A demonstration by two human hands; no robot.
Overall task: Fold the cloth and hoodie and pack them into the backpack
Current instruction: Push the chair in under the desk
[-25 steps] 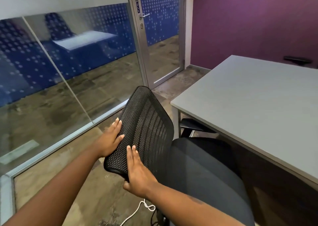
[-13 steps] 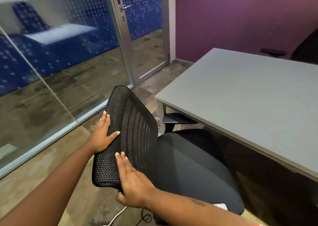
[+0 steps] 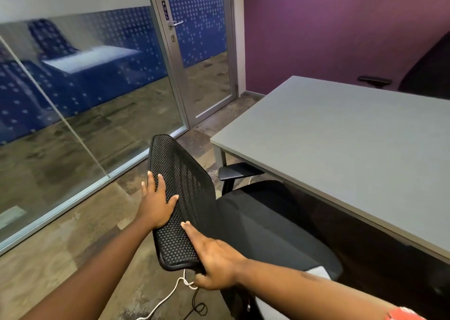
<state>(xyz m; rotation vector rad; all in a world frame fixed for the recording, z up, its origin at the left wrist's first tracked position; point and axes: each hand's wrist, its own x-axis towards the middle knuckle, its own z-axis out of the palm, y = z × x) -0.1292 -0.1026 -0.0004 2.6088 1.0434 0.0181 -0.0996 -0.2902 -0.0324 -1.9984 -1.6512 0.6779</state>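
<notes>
No cloth, hoodie or backpack shows in the head view. A black office chair stands in front of me, its mesh backrest tilted toward me and its seat pointing at the table. My left hand lies flat against the backrest's left side, fingers straight and thumb spread across the mesh. My right hand holds the backrest's near top edge, fingers laid over the mesh and thumb curled underneath.
A grey table fills the right side, with the chair's armrest at its near corner. A second dark chair stands behind the table. Glass wall and door run along the left. A white cable trails on the floor.
The chair has swung so its backrest is more edge-on to me and its seat sits closer under the table. Both hands stayed on the backrest.
</notes>
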